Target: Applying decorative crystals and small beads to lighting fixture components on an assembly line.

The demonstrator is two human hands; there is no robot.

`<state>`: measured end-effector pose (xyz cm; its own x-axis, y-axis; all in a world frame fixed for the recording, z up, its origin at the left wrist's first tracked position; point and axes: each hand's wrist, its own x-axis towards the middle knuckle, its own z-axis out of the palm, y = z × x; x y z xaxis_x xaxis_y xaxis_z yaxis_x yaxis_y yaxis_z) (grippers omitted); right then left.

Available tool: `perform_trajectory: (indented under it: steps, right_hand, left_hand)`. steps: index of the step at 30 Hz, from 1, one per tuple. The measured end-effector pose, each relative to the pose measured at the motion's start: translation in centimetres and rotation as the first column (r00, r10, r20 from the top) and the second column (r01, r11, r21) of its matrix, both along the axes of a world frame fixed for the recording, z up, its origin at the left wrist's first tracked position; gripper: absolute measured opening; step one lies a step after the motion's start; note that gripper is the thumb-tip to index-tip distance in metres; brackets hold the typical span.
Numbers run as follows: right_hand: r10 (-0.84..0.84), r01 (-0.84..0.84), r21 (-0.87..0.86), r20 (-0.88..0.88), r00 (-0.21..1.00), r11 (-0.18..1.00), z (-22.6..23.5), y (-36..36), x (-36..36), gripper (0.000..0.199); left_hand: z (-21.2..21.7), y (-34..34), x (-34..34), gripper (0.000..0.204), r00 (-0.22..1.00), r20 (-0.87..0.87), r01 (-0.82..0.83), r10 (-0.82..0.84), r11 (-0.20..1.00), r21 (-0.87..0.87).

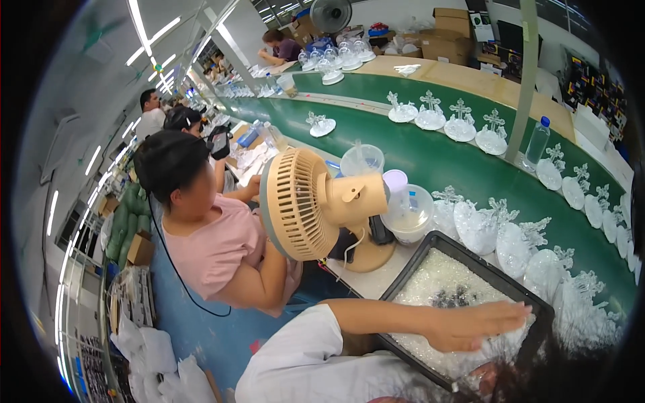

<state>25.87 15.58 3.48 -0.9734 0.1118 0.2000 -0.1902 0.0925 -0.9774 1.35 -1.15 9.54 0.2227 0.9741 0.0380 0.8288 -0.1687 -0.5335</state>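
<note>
A black tray full of clear, glittering granules lies at the lower right. Some dark bits show among the granules. My left hand stretches flat over them, palm down and fingers extended, holding nothing that I can see. Of my right hand only a small part appears at the tray's near side; hair covers the rest, so its fingers cannot be made out. Past the tray's far edge stand several white, glittery round pieces with clear crosses.
A beige fan stands left of the tray, beside clear plastic tubs. More cross pieces line the green conveyor belt, near a water bottle. At the left sits a co-worker in a pink top.
</note>
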Motion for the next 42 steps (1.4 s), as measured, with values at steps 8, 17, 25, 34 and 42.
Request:
perform_trajectory:
  steps: [8, 17, 25, 34, 42]
  right_hand:
    - [-0.05, 0.079, -0.348, 0.092, 0.995, 0.934, 2.8, -1.4, -0.9, 0.01]
    - [0.302, -0.28, 0.146, -0.157, 0.94, 0.949, 5.1, -0.8, -3.2, 0.011]
    - [-0.062, 0.058, 0.06, 0.068, 0.996, 0.997, 2.5, -1.6, -0.5, 0.013]
    - [-0.499, 0.51, 0.162, -0.102, 0.86, 0.845, 9.8, -2.3, 0.4, 0.013]
    - [-0.624, 0.614, 0.564, -0.21, 0.753, 0.552, 21.0, 4.9, -7.1, 0.013]
  left_hand:
    - [-2.1, 0.1, 0.5, 0.09, -0.05, 0.953, 0.21, -0.298, 0.93, 0.301]
    - [-2.3, 0.4, 0.9, 0.091, 0.01, 0.966, 0.156, -0.258, 0.955, 0.253]
    - [2.5, -0.9, 1.1, 0.088, 0.608, 0.764, 0.109, -0.219, 0.975, 0.192]
    - [-2.4, 0.0, -1.2, 0.062, -0.058, 0.957, 0.008, -0.286, 0.958, 0.287]
    - [-6.0, 1.3, 0.0, 0.05, 0.215, 0.975, -0.023, -0.054, 0.998, 0.061]
